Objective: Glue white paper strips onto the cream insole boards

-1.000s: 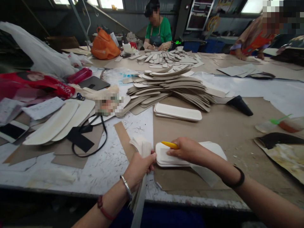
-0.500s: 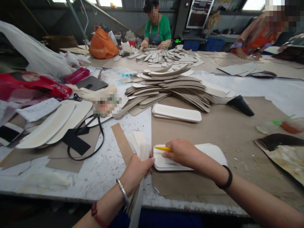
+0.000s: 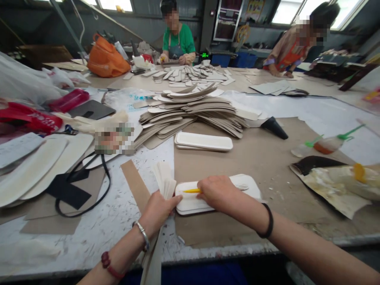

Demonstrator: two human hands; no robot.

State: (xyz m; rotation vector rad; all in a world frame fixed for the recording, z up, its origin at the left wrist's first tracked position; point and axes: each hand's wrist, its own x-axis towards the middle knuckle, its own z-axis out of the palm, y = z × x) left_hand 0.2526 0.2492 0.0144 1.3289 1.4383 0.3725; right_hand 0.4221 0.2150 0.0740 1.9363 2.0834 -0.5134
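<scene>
My left hand (image 3: 158,209) is closed around a bundle of long white strips (image 3: 164,180), which fan out above the fist and hang below it past the table edge. Its thumb touches the left end of a small stack of white, round-cornered flat pieces (image 3: 190,204). Over that stack, my right hand (image 3: 218,193) grips a yellow tool with a pointed end (image 3: 191,190), its tip directed left. A small greyish-white shape (image 3: 242,186) shows just beyond the right knuckles; I cannot tell whether it belongs to the tool.
Behind lie another short stack of white pieces (image 3: 204,141) and a big fanned pile (image 3: 196,109). A black cone (image 3: 274,127), squeeze bottles (image 3: 328,145) and a glue-stained sheet (image 3: 332,184) are at right. Black straps (image 3: 71,190) lie left. Two people work across the table.
The view has swung right, so everything sits further left. The yellow tool's tip has shifted slightly inward from the stack's left end. Both hands keep their holds.
</scene>
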